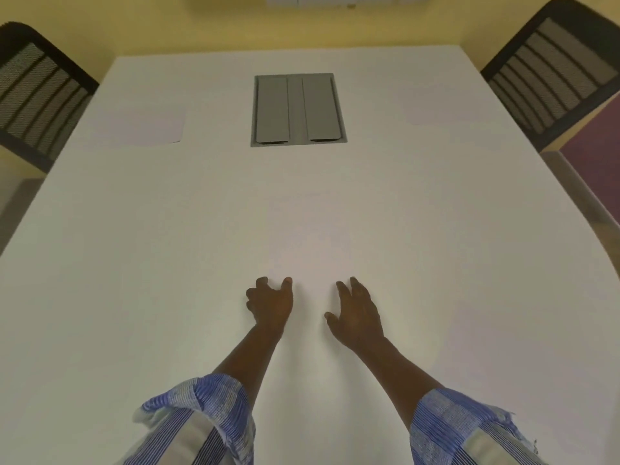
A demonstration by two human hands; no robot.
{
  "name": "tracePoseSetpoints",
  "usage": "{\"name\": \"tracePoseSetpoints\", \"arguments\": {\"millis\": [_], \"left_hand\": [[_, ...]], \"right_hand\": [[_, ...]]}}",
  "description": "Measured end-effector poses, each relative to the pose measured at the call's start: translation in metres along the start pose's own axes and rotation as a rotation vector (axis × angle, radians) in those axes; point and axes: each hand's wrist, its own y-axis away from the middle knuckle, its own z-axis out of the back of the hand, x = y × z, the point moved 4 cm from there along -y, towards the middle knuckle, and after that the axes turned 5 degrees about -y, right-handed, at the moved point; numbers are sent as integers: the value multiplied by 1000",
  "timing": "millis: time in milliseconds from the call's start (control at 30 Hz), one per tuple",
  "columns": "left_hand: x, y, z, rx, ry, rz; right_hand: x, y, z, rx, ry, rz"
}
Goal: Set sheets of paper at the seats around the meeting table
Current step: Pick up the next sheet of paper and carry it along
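A white sheet of paper (141, 125) lies flat on the white meeting table (134, 246), at the far left in front of a black chair (37, 92). A second sheet (432, 107), very faint against the tabletop, lies at the far right before the other black chair (553, 72). My left hand (270, 303) rests on the table near the middle with its fingers loosely curled and nothing in it. My right hand (357, 313) lies beside it, fingers spread, holding nothing. Just beyond my fingertips is a pale patch (312, 243) that may be another sheet; its edges are too faint to tell.
A grey cable box (298, 110) with two closed flaps is sunk into the table's far middle. Wall sockets (335, 0) sit on the yellow wall behind. A purple panel (597, 162) stands beyond the right table edge.
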Motion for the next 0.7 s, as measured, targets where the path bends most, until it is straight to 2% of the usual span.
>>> {"name": "tracePoseSetpoints", "arguments": {"millis": [400,600,700], "left_hand": [[-7,-19,-7,103,493,232],[-12,-17,-5,163,376,133],[-20,-12,-4,189,409,117]], "right_hand": [[-1,-5,1,-27,48,8],[-2,-4,4,-16,43,25],[-2,-5,7,4,18,18]]}}
